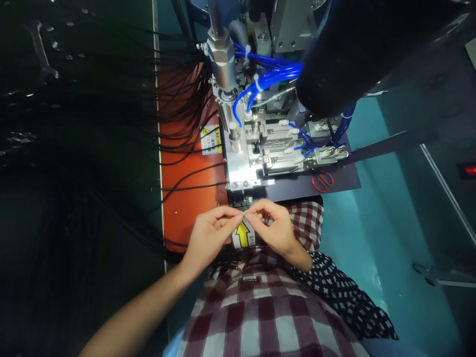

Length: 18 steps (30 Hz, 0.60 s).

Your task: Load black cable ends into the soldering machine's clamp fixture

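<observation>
My left hand [212, 229] and my right hand [273, 225] meet fingertip to fingertip just in front of the machine. Both are closed in a pinch around one tiny light-coloured piece [244, 213], too small to name and mostly covered by the fingers. Below the fingertips shows a white label with a yellow arrow [243, 234]. Right behind them lies the front edge of the machine's bright metal plate [241, 173].
Many black cables [186, 114] run across the orange surface [186, 208] at left. Blue air hoses [275, 74] feed the metal cylinders [282, 161]. Red-handled scissors [323, 182] lie on the dark base plate. A wrench [41, 52] rests at far left. A large black tube [357, 54] hangs overhead.
</observation>
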Each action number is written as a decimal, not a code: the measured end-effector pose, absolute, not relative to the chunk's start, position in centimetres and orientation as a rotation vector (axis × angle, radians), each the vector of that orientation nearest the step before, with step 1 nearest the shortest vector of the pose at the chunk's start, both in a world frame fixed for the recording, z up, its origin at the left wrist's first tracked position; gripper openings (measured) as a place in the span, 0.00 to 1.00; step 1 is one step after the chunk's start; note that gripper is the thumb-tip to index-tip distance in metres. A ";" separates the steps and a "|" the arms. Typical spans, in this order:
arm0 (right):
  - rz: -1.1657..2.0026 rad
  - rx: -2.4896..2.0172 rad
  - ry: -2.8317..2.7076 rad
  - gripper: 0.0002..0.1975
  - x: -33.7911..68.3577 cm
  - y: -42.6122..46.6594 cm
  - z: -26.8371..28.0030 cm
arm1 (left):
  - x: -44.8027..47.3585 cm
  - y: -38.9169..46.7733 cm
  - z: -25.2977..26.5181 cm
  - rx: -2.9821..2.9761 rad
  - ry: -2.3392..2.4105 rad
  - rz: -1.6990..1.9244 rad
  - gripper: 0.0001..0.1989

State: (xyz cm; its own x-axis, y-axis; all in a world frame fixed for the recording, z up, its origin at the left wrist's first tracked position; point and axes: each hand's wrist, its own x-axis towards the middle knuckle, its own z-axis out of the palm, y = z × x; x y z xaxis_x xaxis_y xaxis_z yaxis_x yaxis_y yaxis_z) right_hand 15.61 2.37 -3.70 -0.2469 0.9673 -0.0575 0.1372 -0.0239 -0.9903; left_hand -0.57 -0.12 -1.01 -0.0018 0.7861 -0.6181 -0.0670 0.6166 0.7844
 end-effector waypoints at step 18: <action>1.082 -1.113 -1.673 0.05 15.5 1.7 -4.2 | -1.0 -0.5 -1.7 0.620 1.303 0.823 0.15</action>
